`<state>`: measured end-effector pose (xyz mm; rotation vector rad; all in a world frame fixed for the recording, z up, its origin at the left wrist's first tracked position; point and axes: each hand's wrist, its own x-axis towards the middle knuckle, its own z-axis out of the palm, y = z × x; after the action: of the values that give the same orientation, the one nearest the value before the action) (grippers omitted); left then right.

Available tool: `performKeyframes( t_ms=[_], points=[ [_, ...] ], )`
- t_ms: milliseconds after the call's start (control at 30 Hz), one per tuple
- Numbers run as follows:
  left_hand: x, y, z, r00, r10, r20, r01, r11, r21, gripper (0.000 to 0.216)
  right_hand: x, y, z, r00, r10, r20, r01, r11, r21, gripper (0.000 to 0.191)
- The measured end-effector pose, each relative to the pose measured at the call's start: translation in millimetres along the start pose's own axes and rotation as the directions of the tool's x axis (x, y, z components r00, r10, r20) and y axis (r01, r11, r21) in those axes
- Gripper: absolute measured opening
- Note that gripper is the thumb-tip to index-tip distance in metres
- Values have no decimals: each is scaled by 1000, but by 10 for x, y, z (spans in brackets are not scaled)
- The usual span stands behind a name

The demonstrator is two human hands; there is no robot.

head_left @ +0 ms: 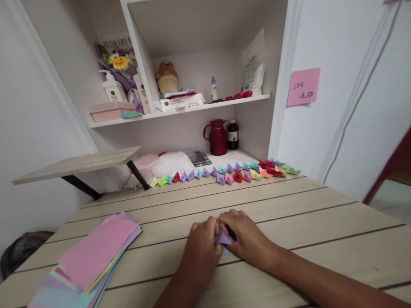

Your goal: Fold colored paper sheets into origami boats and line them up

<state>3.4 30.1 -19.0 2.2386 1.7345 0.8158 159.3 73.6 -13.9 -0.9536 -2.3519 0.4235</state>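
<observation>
Between my two hands, just above the wooden table (154, 239), is a small folded piece of purple paper (224, 238). My left hand (203, 239) pinches its left side, thumb and fingers closed. From the right, my right hand (241, 234) grips the other side with curled fingers. Much of the paper is hidden behind the fingers, so its full shape does not show. To the left lies a fanned stack of coloured paper sheets (99, 252), pink on top, with purple, yellow and light blue beneath.
Rows of small folded paper boats (237, 176) in several colours line the table's back edge. A raised wooden stand (80, 164) is at the left. Behind are a dark red jug (218, 137), a dark bottle (233, 136) and a loaded shelf (218, 102).
</observation>
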Motion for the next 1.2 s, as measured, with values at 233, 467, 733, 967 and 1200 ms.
performKeyframes(
  t_ms=[233,467,733,967,1200],
  points=[
    [-13,1,-35,998,-64,-15,64,998,-1,31,-13,53,6,999,32,18,-32,999,6,25],
    [-58,24,-21,994,-84,-65,82,996,-37,23,-15,23,4,998,53,24,-53,999,-2,14],
    [-62,27,-10,991,-137,-6,135,981,-138,23,32,89,83,996,59,66,-49,987,-152,10],
    [-68,40,-53,982,-185,-32,177,967,-182,22,44,119,101,995,58,85,-53,997,-64,14],
    [-58,44,-43,988,-153,-36,149,985,-89,17,49,40,25,995,42,92,-50,995,81,13]
  ],
)
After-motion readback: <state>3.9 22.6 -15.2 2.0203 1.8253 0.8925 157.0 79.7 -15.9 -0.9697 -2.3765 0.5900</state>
